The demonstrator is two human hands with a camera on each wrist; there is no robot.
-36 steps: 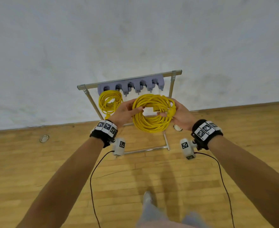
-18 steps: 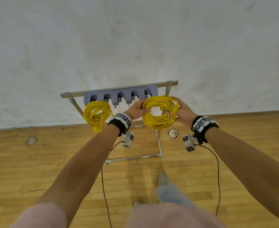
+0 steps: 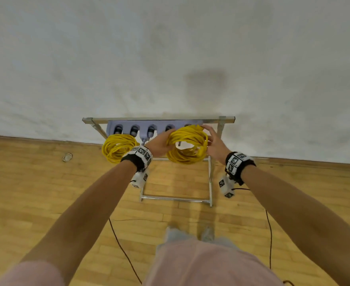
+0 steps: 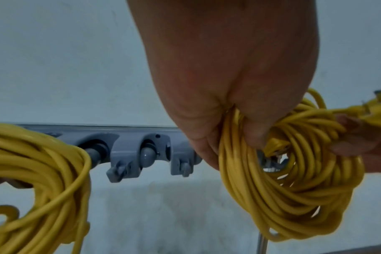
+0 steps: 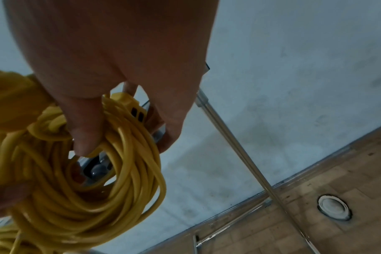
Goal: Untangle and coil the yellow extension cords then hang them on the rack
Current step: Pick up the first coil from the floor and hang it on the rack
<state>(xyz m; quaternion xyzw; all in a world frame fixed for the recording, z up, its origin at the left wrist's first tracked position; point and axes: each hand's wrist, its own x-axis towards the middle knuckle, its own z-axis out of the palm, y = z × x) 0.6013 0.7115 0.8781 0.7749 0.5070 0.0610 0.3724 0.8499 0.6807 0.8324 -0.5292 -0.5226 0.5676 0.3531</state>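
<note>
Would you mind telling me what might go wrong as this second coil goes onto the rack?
The held coil hides its hook, so the loops might miss it and drop once the left hand and right hand release. Its loose plug may snag the grey holder.

No readable text or numbers anywhere.

Metal rack point(image 3: 210, 176) stands on wooden floor point(image 3: 46, 193).
</note>
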